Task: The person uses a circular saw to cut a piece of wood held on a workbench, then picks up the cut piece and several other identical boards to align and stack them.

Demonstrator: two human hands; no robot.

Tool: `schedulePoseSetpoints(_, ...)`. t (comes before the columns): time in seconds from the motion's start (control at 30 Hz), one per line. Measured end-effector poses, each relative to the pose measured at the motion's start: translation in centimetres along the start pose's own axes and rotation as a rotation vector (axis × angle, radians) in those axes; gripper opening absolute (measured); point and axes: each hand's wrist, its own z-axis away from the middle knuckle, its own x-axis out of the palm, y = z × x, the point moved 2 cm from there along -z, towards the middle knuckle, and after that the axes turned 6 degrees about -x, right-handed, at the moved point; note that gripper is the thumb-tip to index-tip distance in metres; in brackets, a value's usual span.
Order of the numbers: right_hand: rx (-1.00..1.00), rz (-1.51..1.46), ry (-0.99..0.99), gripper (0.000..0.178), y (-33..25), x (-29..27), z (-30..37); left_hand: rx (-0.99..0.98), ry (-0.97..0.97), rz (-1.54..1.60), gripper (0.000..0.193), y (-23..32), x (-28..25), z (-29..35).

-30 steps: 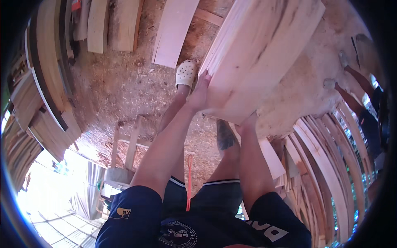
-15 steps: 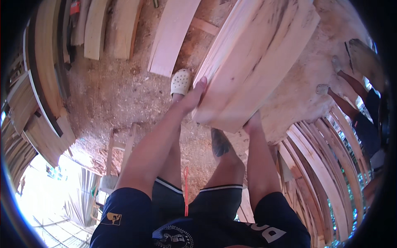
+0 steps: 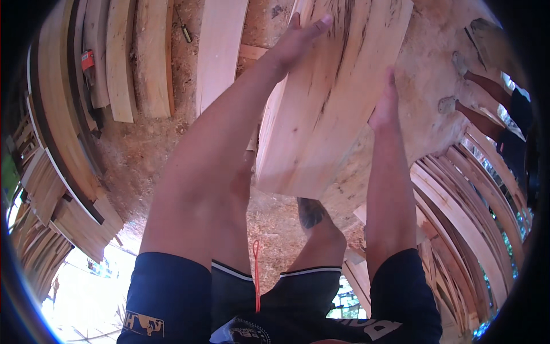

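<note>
A wide, pale wooden plank with dark streaks slants away in front of me, its near end above my knee. Layered edges along its left side look like more boards beneath it. My left hand grips the left edge farther up, thumb across the top face and fingers down the side. Close beside the right edge is my right hand, its thumb pointing away from me. The other right fingers are hidden, so whether they hold the edge is unclear.
Another plank lies to the left, with curved boards beyond it. A small tool rests on the dusty ground between them. Stacked boards stand at the right. Another person's legs show at far right.
Both hands have moved farther up along the plank, the left along its left edge, the right from its near end to its right side. The view has shifted slightly.
</note>
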Motion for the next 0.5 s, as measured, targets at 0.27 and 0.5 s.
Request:
schedulePoseSetpoints(0.27, 0.201, 0.122, -0.056, 0.088, -0.8, -0.9, -0.2, 0.034, 0.069, -0.126, 0.121, -0.1, -0.9, -1.2)
schedulePoseSetpoints(0.5, 0.244, 0.300, -0.084, 0.089, -1.9, -1.1, -0.4, -0.098, 0.063, -0.171, 0.107, 1.5, 0.1, 1.4)
